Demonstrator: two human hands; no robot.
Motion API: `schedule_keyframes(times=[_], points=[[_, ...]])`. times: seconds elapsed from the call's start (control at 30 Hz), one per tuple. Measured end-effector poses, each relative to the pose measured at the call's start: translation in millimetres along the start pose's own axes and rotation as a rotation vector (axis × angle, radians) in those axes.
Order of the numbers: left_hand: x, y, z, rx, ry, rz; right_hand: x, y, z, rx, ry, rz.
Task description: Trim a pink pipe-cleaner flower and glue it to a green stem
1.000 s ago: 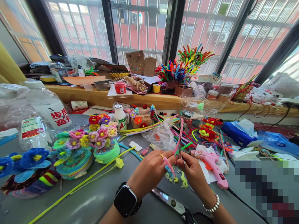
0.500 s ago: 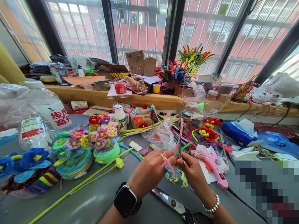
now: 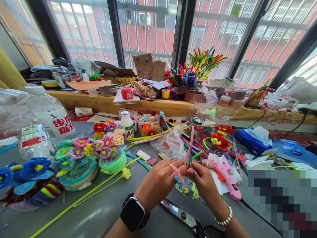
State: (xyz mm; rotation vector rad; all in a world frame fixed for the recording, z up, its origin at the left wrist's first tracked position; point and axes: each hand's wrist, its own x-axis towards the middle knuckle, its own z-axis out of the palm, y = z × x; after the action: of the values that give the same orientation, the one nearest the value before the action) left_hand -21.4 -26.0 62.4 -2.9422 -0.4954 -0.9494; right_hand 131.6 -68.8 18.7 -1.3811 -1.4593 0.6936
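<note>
My left hand [image 3: 162, 180], a watch on its wrist, is closed on a pink pipe cleaner [image 3: 190, 143]. One end stands up past my fingers; a curled pink and blue part [image 3: 178, 178] hangs below them. My right hand [image 3: 204, 185] is closed on small metal scissors [image 3: 190, 161], their thin blades upright against the pink stem between my hands. My fingers hide most of the handles. Under my hands lie yellow-green fuzzy scraps [image 3: 195, 191]. Large scissors [image 3: 182, 216] with dark handles rest on the table just below my wrists.
Right of my hands lies a pink glue gun [image 3: 226, 177] with its cord. Fuzzy flower pots [image 3: 112, 162] and a long yellow pipe cleaner [image 3: 86, 196] are at left. Plastic bottles [image 3: 49, 112], a clear bag [image 3: 170, 143] and a tissue pack [image 3: 252, 142] stand around. Behind runs a cluttered wooden sill [image 3: 106, 100].
Both hands, the pink pipe cleaner and the small scissors hold nearly the same place. The view has shifted only very slightly.
</note>
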Motion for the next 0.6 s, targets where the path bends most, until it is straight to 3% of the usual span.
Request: schedule_keyframes(times=[0.6], points=[[-0.9, -0.4, 0.8, 0.017, 0.012, 0.000, 0.2, -1.4, -0.2, 0.013, 0.006, 0.011]])
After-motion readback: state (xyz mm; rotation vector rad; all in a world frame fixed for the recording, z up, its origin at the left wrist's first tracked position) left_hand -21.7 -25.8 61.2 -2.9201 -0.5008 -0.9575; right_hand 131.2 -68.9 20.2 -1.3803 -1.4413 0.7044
